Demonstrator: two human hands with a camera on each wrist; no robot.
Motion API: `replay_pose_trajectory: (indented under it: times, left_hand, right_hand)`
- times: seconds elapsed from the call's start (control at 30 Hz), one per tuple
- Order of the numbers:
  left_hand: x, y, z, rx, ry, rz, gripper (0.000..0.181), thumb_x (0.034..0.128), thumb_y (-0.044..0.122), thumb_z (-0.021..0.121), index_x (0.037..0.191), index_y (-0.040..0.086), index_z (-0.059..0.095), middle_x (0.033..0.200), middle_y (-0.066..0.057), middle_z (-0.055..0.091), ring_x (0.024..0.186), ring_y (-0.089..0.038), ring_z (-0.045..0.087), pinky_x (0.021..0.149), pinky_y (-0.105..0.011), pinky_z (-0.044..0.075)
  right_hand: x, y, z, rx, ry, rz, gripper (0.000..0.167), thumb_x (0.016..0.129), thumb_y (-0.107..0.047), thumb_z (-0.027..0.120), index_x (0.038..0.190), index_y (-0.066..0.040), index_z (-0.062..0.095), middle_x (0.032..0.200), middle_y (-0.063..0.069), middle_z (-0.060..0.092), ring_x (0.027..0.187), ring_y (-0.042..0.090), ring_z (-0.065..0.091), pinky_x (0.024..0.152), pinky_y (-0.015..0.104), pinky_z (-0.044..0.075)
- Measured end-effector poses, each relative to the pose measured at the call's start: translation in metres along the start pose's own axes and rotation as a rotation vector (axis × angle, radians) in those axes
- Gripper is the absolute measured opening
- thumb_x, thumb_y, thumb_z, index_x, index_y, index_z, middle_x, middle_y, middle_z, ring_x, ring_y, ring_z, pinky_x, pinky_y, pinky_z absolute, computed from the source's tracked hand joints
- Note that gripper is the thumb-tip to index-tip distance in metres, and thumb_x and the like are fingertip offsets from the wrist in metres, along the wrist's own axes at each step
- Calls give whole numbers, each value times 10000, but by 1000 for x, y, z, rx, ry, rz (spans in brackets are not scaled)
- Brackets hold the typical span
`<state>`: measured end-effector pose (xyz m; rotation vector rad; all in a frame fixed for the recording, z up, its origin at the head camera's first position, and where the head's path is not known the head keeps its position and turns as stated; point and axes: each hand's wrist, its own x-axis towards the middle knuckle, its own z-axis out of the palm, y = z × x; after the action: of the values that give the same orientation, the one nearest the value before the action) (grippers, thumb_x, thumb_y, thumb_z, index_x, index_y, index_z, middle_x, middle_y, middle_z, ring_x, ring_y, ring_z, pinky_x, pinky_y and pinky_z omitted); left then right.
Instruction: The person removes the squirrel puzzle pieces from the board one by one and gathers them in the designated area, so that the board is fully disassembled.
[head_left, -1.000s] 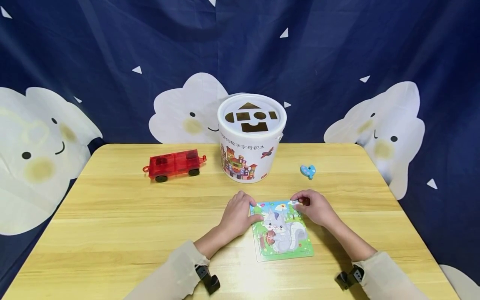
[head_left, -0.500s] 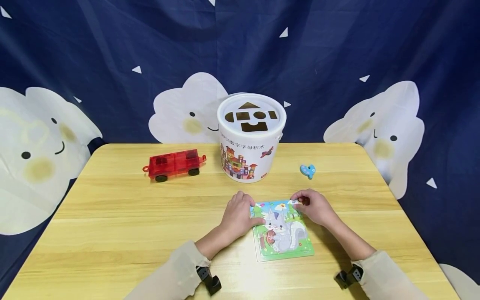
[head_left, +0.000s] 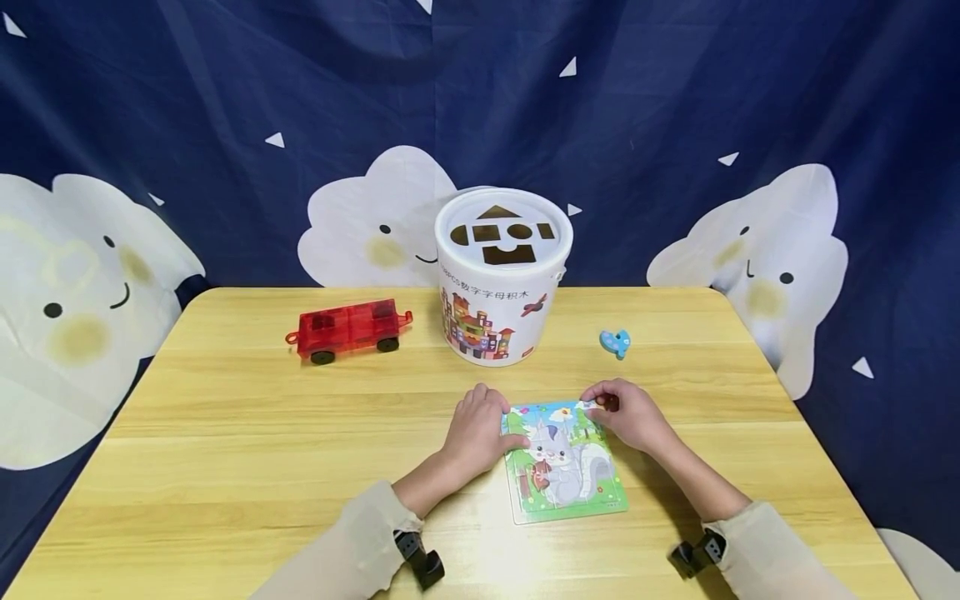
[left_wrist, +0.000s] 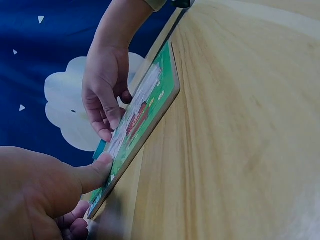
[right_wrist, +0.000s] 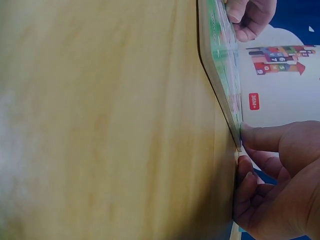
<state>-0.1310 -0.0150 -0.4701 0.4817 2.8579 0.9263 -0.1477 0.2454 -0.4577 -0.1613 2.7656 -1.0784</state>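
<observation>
A square jigsaw puzzle [head_left: 570,479] with a grey squirrel on a green and blue picture lies near the middle front of the table. My left hand [head_left: 472,429] grips its upper left edge, thumb over the picture and fingers at the rim. At the upper right corner my right hand [head_left: 636,419] pinches the board, thumb on top and fingers bent. In the left wrist view the board's thick wooden edge shows under the puzzle [left_wrist: 145,110]. The right wrist view has my right thumb on the corner, with several curled fingers beside the edge.
Behind the puzzle stands a white bucket [head_left: 495,308] with shaped holes in its lid. A red toy wagon [head_left: 348,327] is at the back left. The small blue toy piece [head_left: 617,342] lies to the right of the bucket. A dark blue cloud-print curtain [head_left: 600,108] hangs behind the table.
My left thumb has slid slightly down and farther over the picture. The right hand and the puzzle look nearly still.
</observation>
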Motion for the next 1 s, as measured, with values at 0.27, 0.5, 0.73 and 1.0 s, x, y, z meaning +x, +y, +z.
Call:
replay_pose_trajectory:
  times: [0.27, 0.5, 0.73, 1.0]
  left_hand:
    - [1, 1, 0, -12, -3, -6, 502, 782, 381, 880, 1036, 56, 593, 955, -17, 466, 907, -209, 448, 842, -361, 407]
    - [1, -2, -1, -77, 11, -2, 492, 755, 345, 909, 1014, 86, 582, 930, 6, 529, 881, -192, 510, 867, -386, 434]
    - [1, -1, -3, -118, 27, -10, 461, 745, 314, 926, 986, 124, 583, 881, 29, 573, 794, -146, 530, 739, -312, 440]
    - [0, 2, -3, -108, 20, -20, 429, 771, 308, 909, 1043, 103, 648, 911, 18, 590, 830, -155, 565, 737, -318, 465]
  right_hand:
    - [0, 1, 1, -4, 1, -7, 135, 911, -18, 734, 1043, -46, 721, 949, 76, 591, 848, 211, 512, 743, 341, 440]
    - [0, 2, 2, -8, -3, -3, 126, 914, -25, 736, 1037, -49, 721, 951, 75, 592, 843, 212, 511, 743, 352, 437]
    - [0, 1, 1, -7, -5, -5, 137, 910, -23, 738, 1044, -49, 721, 965, 81, 602, 852, 214, 523, 750, 355, 450]
    - [1, 2, 0, -7, 1, -5, 143, 908, -24, 738, 1046, -55, 724, 970, 82, 606, 861, 214, 530, 751, 328, 455]
